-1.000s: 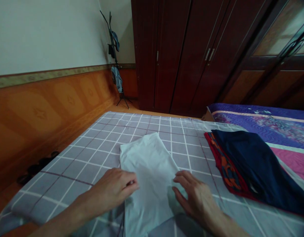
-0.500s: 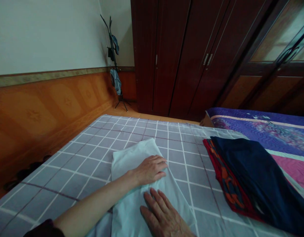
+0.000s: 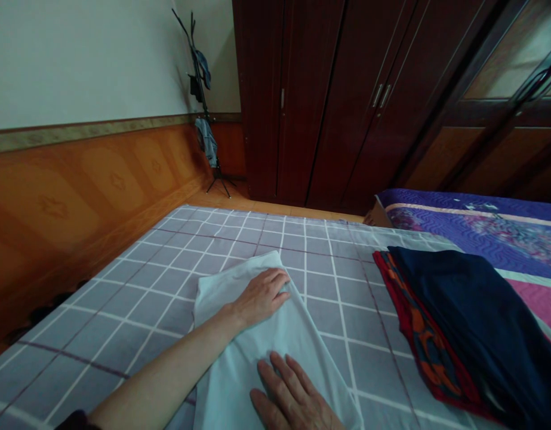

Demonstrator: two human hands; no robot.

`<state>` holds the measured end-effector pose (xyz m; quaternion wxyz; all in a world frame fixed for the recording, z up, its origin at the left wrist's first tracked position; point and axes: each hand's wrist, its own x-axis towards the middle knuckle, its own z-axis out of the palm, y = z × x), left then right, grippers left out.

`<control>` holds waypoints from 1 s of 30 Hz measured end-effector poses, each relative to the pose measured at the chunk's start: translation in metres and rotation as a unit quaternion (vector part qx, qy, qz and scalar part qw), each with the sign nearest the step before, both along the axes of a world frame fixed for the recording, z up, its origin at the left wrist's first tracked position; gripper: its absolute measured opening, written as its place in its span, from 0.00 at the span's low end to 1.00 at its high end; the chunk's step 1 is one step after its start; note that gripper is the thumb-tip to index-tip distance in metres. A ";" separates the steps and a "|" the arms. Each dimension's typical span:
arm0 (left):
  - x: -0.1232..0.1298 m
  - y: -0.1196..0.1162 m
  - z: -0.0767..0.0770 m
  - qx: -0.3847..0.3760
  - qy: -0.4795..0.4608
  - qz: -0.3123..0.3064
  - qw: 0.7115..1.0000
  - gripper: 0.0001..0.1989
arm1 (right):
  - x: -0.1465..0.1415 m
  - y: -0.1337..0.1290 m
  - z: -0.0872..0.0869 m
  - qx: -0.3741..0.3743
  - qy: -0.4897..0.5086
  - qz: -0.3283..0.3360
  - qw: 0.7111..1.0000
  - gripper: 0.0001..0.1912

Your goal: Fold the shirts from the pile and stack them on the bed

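A pale, light-blue folded cloth point(image 3: 239, 370) lies on the grey checked bedspread point(image 3: 159, 269), running from the bottom edge toward the middle. On its upper part rests my left hand point(image 3: 262, 295), palm down, fingers stretched toward the cloth's right edge. Lower down, near the bottom of the picture, my right hand point(image 3: 293, 391) lies flat on the same cloth with its fingers spread. Neither hand grips anything. To the right, a dark blue folded garment point(image 3: 472, 316) lies over a red and orange patterned one point(image 3: 425, 340).
Beyond the bed stands a dark red wardrobe point(image 3: 320, 107). A coat rack point(image 3: 199, 77) with hanging items is in the corner. At the right is a purple flowered bed cover point(image 3: 481, 221). An orange panelled wall point(image 3: 87, 191) runs along the left.
My left hand has slid slightly left and up on the cloth. My right hand has moved a little lower. The camera view has shifted slightly.
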<state>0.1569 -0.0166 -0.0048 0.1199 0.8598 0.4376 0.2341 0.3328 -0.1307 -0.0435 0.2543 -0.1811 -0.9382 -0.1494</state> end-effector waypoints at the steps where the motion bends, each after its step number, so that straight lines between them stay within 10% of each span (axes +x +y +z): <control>1: 0.000 0.000 0.000 0.003 0.010 0.002 1.000 0.12 | 0.000 0.000 0.000 -0.003 -0.003 0.003 1.000 0.15; 10: -0.006 0.018 0.000 -0.009 0.139 -0.038 0.989 0.21 | 0.004 -0.004 -0.005 -0.007 0.011 0.006 1.000 0.16; 17: -0.025 0.072 0.012 -0.029 0.125 -0.027 0.991 0.21 | 0.021 0.008 0.025 -0.156 -0.012 -0.005 0.988 0.30; 30: -0.022 0.112 0.037 -0.062 0.216 -0.052 0.973 0.05 | 0.025 0.013 0.033 -0.314 -0.101 -0.121 0.936 0.37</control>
